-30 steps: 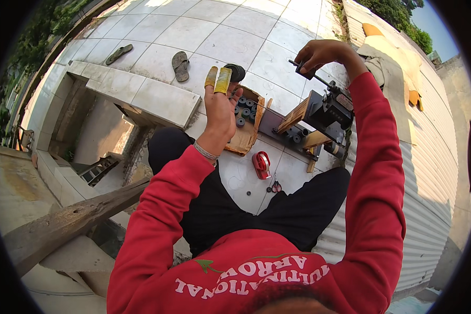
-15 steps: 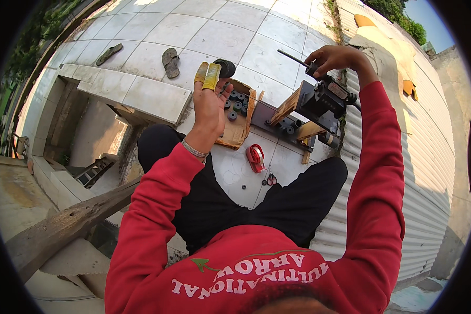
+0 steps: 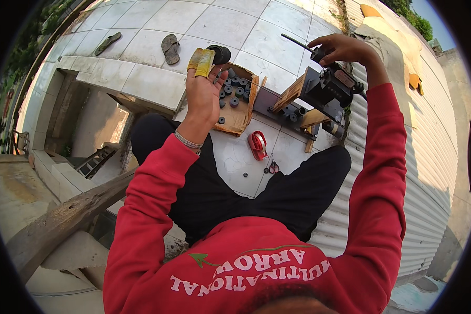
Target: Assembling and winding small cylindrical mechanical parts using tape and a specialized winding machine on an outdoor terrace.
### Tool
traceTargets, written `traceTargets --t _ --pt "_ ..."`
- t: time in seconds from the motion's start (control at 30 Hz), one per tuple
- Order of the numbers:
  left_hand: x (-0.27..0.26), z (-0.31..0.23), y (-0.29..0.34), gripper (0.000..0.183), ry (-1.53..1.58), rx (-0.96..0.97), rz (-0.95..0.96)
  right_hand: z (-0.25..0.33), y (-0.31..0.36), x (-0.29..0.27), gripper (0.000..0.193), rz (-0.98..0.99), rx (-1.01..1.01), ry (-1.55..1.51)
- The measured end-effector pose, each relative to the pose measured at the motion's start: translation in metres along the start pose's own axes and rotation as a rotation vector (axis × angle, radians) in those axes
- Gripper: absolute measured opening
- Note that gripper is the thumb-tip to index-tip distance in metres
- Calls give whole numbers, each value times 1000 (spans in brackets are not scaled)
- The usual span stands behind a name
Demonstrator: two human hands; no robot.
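Observation:
My left hand (image 3: 204,97) is raised at the near side of a torn cardboard box (image 3: 239,124), with yellow wrapping (image 3: 201,62) around its fingers. A black roll (image 3: 220,54) sits at those fingertips, held by the hand; how the fingers grip it is partly hidden. My right hand (image 3: 345,51) arches over a small black machine (image 3: 336,86) on a wooden stand, its fingers curled about a black knob (image 3: 317,54) with a thin dark rod (image 3: 296,43) sticking out. A thin shaft or strand runs from the machine's stand toward the box near my left hand.
Several dark spools (image 3: 234,102) lie in the box. Between my knees are a red tape dispenser (image 3: 257,145) and scissors (image 3: 273,167). Slippers (image 3: 170,48) lie on the tiles. At left is an opening with a ladder (image 3: 97,159); corrugated sheeting (image 3: 382,172) runs along the right.
The view has shifted slightly. My left hand has moved a little to the left with the black roll. My right hand stays at the knob, its fingers slightly more spread.

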State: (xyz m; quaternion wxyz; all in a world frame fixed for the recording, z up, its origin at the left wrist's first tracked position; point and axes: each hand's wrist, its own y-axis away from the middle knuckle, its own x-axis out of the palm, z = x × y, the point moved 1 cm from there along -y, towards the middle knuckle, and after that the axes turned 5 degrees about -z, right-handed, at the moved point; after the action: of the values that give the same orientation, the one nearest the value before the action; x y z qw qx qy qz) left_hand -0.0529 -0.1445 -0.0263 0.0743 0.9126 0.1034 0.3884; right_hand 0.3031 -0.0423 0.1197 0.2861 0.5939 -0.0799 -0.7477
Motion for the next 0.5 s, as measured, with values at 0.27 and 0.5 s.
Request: traceTargets --t 0.27,0.5 --pt "3 -2 5 37 -8 22 30 -16 18 6 73 2 -66 -324" --pt "-2 -27 -6 36 118 73 -9 32 19 27 49 -756 -306 -8"
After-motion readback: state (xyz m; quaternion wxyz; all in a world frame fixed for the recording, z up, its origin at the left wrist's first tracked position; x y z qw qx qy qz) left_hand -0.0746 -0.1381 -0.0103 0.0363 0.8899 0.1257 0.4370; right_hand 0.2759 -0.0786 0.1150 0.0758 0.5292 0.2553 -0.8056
